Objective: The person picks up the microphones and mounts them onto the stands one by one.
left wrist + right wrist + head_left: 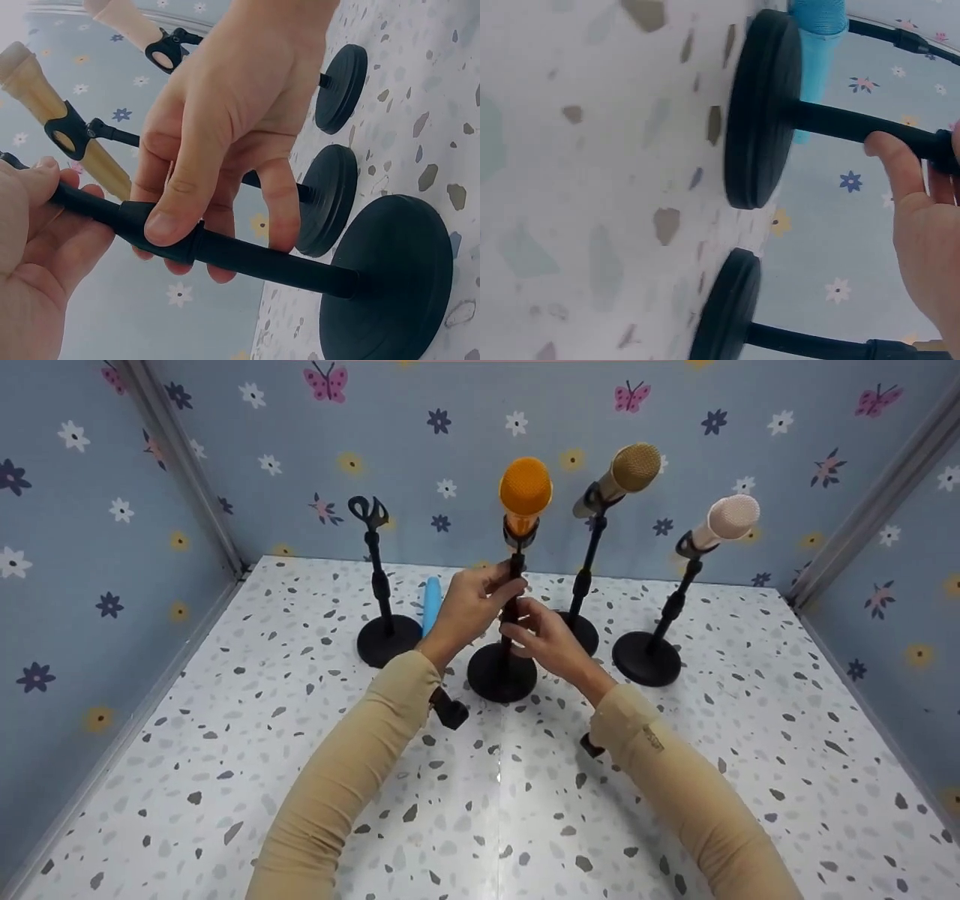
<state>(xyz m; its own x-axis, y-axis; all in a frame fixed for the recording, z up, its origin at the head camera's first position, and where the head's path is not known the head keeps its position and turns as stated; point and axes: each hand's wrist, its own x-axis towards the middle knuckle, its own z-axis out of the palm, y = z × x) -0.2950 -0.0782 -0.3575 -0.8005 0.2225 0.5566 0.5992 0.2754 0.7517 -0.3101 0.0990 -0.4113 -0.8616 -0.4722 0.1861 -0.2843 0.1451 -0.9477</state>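
Note:
A black desktop microphone stand, its round base (501, 679) on the speckled tabletop, carries an orange microphone (526, 487) in its clip. My left hand (472, 600) holds the upper part of the pole between thumb and fingers. Just below it, my right hand (547, 639) grips the pole's thicker middle collar (142, 225), thumb on one side and fingers on the other. In the right wrist view, fingers of the right hand (930, 240) touch the pole near that collar. Behind my left wrist lies a blue microphone (432, 604), partly hidden.
An unoccupied stand (384, 637) with a bare clip is at left. To the right are stands bearing a gold microphone (634, 469) and a pale pink microphone (731, 517). Patterned panels (450, 457) enclose the white speckled table (495, 825) at back and sides.

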